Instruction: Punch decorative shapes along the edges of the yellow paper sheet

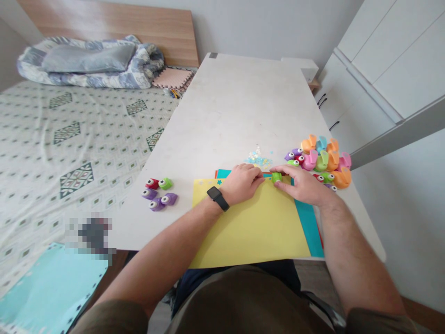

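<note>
The green craft punch (276, 176) sits at the top edge of the yellow card (250, 232) on the worktop (222, 106), long axis roughly along that edge. The nearer right hand (302, 183) grasps it; the left hand (241, 183) rests loosely curled just beside it, holding nothing visible.

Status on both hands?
Right hand pinching green plastic craft punch at top edge of yellow cardstock; left hand alongside; multicoloured punch pile nearby.

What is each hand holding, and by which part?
The right hand grips a green plastic craft punch by its sides, on the yellow paper sheet; the left hand rests on that sheet, holding nothing.
</note>
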Demonstrator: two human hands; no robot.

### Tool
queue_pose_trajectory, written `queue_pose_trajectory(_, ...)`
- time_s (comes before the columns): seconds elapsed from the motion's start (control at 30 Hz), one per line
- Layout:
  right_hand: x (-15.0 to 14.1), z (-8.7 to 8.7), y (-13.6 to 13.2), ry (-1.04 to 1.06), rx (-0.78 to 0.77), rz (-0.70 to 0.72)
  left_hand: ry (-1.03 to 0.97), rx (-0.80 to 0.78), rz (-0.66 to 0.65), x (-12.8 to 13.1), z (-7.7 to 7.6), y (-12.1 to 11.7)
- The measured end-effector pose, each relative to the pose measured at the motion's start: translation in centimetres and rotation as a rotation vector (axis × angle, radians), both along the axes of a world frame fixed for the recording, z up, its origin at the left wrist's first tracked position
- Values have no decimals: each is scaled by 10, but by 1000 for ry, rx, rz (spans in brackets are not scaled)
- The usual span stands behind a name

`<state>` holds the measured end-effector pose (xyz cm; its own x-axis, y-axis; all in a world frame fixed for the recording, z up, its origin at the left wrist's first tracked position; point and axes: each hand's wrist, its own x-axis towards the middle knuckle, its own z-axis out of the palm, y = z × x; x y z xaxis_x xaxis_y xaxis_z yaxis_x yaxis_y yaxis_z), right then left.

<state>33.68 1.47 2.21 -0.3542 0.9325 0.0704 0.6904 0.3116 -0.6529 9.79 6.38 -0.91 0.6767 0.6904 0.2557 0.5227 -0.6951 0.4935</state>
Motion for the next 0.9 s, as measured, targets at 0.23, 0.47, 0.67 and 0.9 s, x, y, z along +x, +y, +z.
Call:
queue_pose_trajectory(0.23, -2, -3, 0, 8, -54, -64, -3, 8, 2, 0, 0, 0)
queue_pose_trajectory(0.47, -1, 1, 1, 33, -76, -44, -12, -3, -2, 1, 2, 0)
queue_pose_trajectory(0.67, -4, 1, 0, 74, -74, -70, -8, -7, -7, 0, 3, -1)
queue_pose_trajectory(0.9, -7, -1, 0, 93, -99, -108, -6, -10, -7, 1, 4, -2)
